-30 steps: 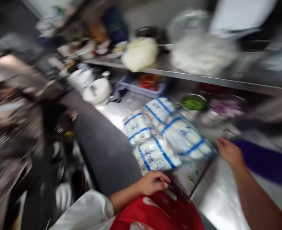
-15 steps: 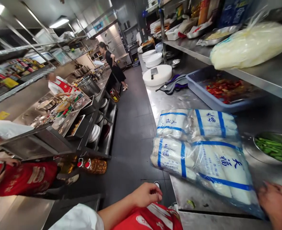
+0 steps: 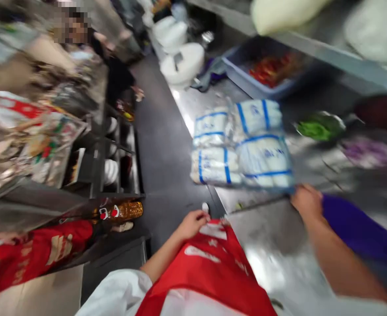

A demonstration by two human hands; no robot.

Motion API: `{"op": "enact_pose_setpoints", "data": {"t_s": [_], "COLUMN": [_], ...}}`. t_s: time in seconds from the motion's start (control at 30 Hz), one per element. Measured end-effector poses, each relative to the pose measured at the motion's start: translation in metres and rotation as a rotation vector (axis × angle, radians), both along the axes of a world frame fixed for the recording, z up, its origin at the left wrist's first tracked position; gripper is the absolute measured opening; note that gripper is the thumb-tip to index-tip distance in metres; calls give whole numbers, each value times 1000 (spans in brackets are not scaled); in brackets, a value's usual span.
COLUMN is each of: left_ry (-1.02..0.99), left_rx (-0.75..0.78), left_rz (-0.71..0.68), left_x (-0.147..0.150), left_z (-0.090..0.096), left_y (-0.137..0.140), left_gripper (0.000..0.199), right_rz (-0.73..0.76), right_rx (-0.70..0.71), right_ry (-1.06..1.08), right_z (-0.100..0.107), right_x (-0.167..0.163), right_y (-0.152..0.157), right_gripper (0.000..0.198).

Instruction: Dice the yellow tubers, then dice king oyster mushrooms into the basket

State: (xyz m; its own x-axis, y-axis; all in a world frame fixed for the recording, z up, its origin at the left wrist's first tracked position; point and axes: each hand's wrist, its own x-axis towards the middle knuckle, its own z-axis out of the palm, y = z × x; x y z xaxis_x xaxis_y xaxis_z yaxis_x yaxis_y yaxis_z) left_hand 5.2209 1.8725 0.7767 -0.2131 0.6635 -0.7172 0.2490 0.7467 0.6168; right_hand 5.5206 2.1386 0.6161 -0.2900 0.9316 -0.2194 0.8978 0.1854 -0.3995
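Observation:
On the steel counter lies a large clear plastic bag of blue-banded packs (image 3: 262,153) with white contents; I cannot tell what food is inside. Its near right corner is pinched in my right hand (image 3: 307,201), whose arm reaches in from the lower right. In front of my red apron (image 3: 209,259), my left hand (image 3: 192,226) is held with its fingers curled, close to the apron's edge, and nothing shows in it. The view is smeared by motion.
Beyond the bag stand a blue-grey tub (image 3: 256,81) of red food and a white round board (image 3: 183,63). A bowl of green vegetables (image 3: 318,127) sits at the right. Purple cloth (image 3: 354,228) lies near my right arm. Across the aisle are people and oil jugs (image 3: 127,211).
My view has swung right and down. My right hand now grips the bag's corner, where before it was at the bag's edge. My left hand remains curled near the apron.

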Motion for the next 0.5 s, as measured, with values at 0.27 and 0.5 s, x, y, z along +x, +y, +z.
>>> {"op": "enact_pose_setpoints", "data": {"t_s": [0.27, 0.5], "left_ry": [-113, -148], "left_rx": [-111, -78], "left_rz": [-29, -73], "left_x": [6, 22], "left_z": [-15, -29], "left_y": [-5, -12], "left_gripper": [36, 35], "right_rz": [117, 154], "right_rx": [-55, -43], "right_ry": [-126, -26], "right_z": [-52, -48], "right_x": [6, -26], "right_y": [-67, -101], "right_gripper": [29, 38]}}
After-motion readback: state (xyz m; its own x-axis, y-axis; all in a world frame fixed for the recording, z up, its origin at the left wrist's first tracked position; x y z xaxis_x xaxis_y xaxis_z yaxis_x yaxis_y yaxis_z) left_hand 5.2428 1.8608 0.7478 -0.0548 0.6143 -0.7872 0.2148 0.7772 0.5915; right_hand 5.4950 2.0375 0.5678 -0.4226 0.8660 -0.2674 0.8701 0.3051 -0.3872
